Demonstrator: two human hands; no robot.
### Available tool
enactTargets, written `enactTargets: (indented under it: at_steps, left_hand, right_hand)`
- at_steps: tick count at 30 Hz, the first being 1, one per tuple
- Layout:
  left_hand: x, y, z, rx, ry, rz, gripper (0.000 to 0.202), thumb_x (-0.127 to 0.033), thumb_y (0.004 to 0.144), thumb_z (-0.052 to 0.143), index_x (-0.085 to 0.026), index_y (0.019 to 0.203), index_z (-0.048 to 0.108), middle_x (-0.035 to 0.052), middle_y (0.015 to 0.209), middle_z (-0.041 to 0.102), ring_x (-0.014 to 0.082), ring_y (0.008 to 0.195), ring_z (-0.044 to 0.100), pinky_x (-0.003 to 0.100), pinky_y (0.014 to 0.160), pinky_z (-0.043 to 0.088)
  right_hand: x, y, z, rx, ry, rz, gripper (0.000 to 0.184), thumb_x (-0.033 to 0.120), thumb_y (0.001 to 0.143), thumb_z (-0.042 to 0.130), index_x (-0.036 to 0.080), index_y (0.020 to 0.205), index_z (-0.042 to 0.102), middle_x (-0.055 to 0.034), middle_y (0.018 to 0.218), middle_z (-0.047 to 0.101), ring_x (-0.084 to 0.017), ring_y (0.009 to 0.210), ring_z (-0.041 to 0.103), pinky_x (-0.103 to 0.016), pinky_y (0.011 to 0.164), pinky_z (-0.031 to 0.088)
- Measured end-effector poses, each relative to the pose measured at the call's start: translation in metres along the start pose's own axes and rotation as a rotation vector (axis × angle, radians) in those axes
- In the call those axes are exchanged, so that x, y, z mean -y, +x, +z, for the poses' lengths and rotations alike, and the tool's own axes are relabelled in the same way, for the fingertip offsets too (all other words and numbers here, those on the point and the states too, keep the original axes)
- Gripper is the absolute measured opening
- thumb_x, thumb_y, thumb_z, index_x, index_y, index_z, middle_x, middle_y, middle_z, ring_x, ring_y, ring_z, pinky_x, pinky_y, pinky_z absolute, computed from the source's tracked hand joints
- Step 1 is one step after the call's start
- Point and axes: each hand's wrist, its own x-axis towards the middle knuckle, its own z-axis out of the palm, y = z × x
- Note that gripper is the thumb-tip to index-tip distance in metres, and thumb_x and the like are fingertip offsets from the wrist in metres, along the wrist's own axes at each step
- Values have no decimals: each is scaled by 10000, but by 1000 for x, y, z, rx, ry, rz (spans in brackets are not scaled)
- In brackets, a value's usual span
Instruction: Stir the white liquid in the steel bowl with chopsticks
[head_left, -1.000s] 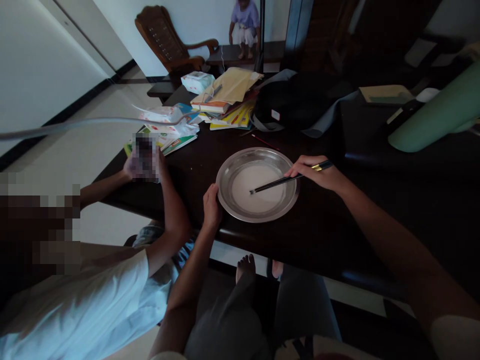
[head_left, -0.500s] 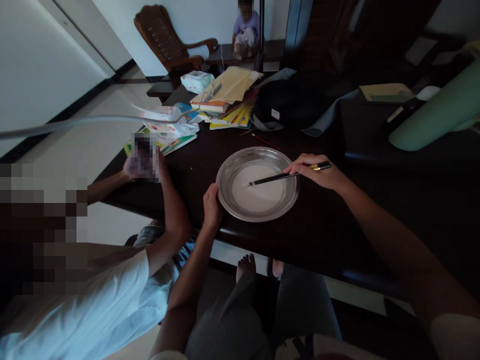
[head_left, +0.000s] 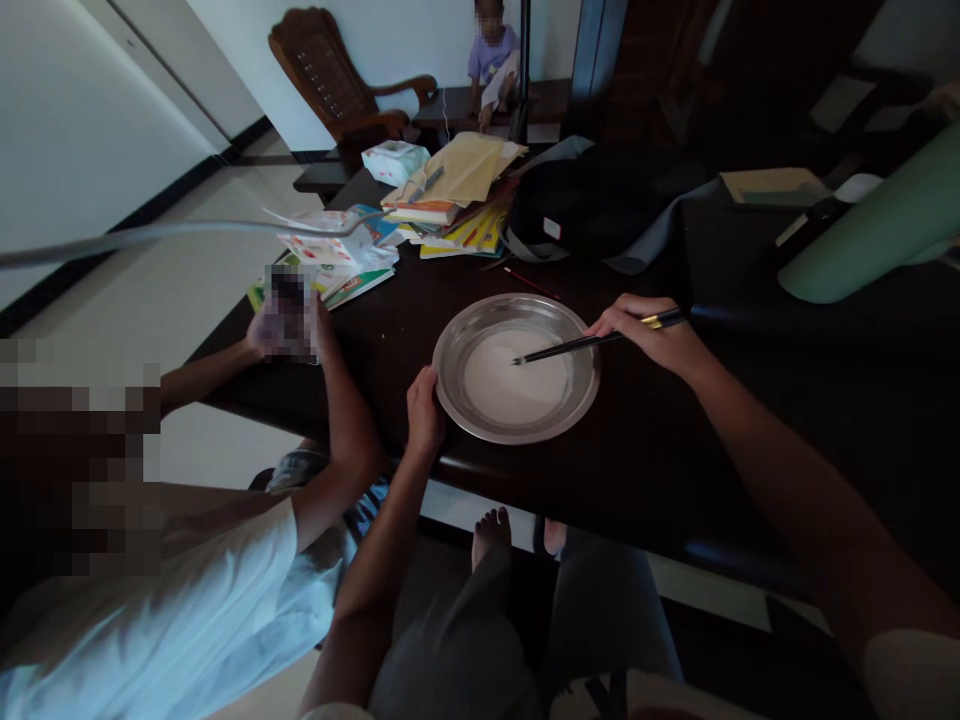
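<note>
Metal basin (head_left: pixel 517 437) sits on the dark counter (head_left: pixel 637 450), close to its near edge, pale contents (head_left: pixel 510 390) spread across its bottom. Right hand (head_left: pixel 645 332) at the basin's right side, grip pinching dark chopsticks (head_left: pixel 561 349) with a gold band; they slant left over the rim, tips at the middle of the pale contents, whether dipped or just above cannot be told. Left hand (head_left: pixel 425 412) touches the basin's left rim, thumb uppermost; fingers partly hidden, so cannot tell whether that grip is pinching the rim. Beyond the basin, a thin red stick (head_left: pixel 531 283); farther, a stack of books (head_left: pixel 457 228) and, right of it, a black bag (head_left: pixel 600 205). Far right, a green bottle (head_left: pixel 847 255) leans at a slant in view. To the left, another person in a pale shirt (head_left: pixel 217 590), forearms at the counter.
</note>
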Motion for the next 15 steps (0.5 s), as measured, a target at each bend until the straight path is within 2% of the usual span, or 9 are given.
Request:
enactTargets:
  at_steps: [3, 7, 10, 13, 15]
  left_hand:
    - [1, 1, 0, -10, 9, 2, 323, -231, 937, 544, -214, 618, 496, -6, 644, 518, 164, 737, 497, 236, 709, 465]
    - [0, 1, 1, -23, 17, 2, 345, -212, 931, 542, -215, 592, 480, -6, 642, 503, 165, 736, 496, 238, 712, 459]
    - [-1, 1, 0, -5, 21, 19, 342, -212, 932, 536, -214, 594, 487, -5, 648, 503, 163, 730, 484, 238, 717, 463]
    - [-2, 0, 0, 3, 23, 25, 333, -231, 937, 534, -216, 607, 491, -5, 646, 502, 165, 731, 480, 236, 718, 469]
    - [-2, -1, -1, 8, 26, 21, 333, -243, 939, 538, -218, 611, 487, -5, 644, 500, 166, 730, 479, 236, 712, 471]
  right_hand:
    - [2, -1, -2, 36, 72, 33, 416, 545, 941, 655, 283, 629, 736, -46, 754, 788, -247, 795, 749, -441, 852, 569]
    - [2, -2, 6, 155, 40, 37, 340, 551, 899, 692, 283, 709, 778, -41, 859, 818, -247, 861, 751, -422, 846, 578]
    - [1, 0, 4, 78, -29, 23, 289, 528, 888, 711, 290, 747, 795, -36, 889, 824, -255, 899, 747, -436, 881, 569]
    - [1, 2, -4, -36, 15, 51, 382, 575, 905, 683, 293, 657, 752, -42, 803, 807, -261, 848, 754, -454, 881, 569]
    - [2, 1, -5, -33, 62, 69, 452, 617, 910, 661, 292, 601, 719, -47, 744, 788, -258, 796, 754, -454, 864, 576]
